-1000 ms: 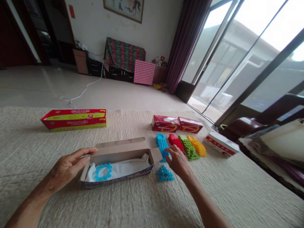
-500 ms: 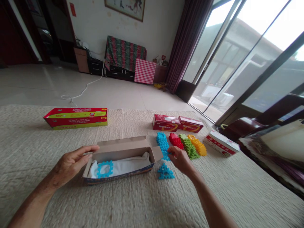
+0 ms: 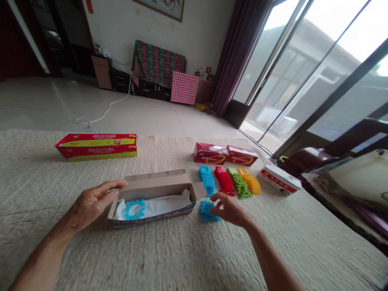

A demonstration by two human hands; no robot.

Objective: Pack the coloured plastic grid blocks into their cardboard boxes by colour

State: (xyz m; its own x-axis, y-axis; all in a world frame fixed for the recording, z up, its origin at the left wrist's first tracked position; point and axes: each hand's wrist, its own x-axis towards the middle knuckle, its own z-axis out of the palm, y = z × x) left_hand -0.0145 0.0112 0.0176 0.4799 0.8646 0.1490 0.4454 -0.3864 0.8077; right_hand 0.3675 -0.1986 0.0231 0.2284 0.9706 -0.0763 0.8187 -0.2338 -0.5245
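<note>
Left hand [image 3: 98,202] with thumb and fingers parted at open box's [image 3: 157,218] left end, blue square [image 3: 135,216] inside, right hand [image 3: 228,209] narrow at blue pieces [image 3: 206,215] right of box, grip unclear

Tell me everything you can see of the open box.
The open box is long and narrow, apparently cardboard: dull grey-brown inside, dark blue and printed on its front. It lies open side up on the pale mat. One long flap leans back; a short flap sticks out right. Inside are white cloth-like material and a blue square frame. The left hand seems to touch its left end.
</note>
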